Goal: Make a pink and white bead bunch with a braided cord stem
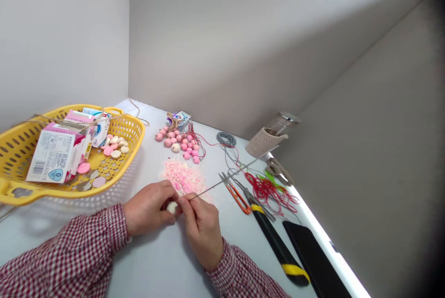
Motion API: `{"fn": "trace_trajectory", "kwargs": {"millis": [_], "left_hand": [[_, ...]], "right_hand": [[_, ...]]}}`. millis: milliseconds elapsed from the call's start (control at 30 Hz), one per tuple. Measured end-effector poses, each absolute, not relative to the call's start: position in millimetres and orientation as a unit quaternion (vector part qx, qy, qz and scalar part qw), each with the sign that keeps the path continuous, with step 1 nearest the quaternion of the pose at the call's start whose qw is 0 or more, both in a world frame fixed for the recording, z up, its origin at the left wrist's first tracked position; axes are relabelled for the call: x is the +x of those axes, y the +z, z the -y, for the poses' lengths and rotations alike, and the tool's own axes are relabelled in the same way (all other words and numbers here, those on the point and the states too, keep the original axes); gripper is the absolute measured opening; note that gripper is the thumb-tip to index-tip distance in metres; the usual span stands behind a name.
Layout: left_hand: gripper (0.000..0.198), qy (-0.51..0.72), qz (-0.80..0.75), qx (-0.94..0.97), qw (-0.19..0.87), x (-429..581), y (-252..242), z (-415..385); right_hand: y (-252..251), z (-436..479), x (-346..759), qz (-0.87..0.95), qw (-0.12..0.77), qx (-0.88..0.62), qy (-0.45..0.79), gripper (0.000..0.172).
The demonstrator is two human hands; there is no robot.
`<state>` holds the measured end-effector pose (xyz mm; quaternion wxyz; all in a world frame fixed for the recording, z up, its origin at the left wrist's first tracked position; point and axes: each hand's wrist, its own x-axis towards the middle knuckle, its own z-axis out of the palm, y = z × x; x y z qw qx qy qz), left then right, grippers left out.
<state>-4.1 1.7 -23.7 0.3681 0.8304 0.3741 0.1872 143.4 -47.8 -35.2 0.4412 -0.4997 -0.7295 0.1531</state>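
White bead (pixel 171 207) pinched in your L hand (pixel 151 207); your R hand (pixel 203 225) grips thin rod (pixel 225 179), long axis up-right, near end approx. at bead; contact obscured, can't confirm.

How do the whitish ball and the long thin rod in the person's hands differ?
The whitish ball is small and rounded; the rod is long, straight and slender. The ball is pale; the rod looks greyer. The left hand partly hides the ball, while most of the rod extends past the right hand. Both are held.
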Motion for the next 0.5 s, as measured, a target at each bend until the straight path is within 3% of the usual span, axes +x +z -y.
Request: {"fn": "trace_trajectory", "kwargs": {"millis": [133,367,500], "left_hand": [[0.013,0.183,-0.378,0.830,0.367,-4,-24,0],[0.014,0.217,-0.423,0.766,0.433,-3,-21,0],[0.022,0.270,-0.399,0.693,0.537,-4,-24,-4]], "right_hand": [[-31,41,154,0.671,0.436,-0.593,0.094,0.035],[-15,28,201,0.633,0.156,-0.755,-0.069,0.041],[-7,25,228,0.583,0.075,-0.801,-0.109,0.027]]}}
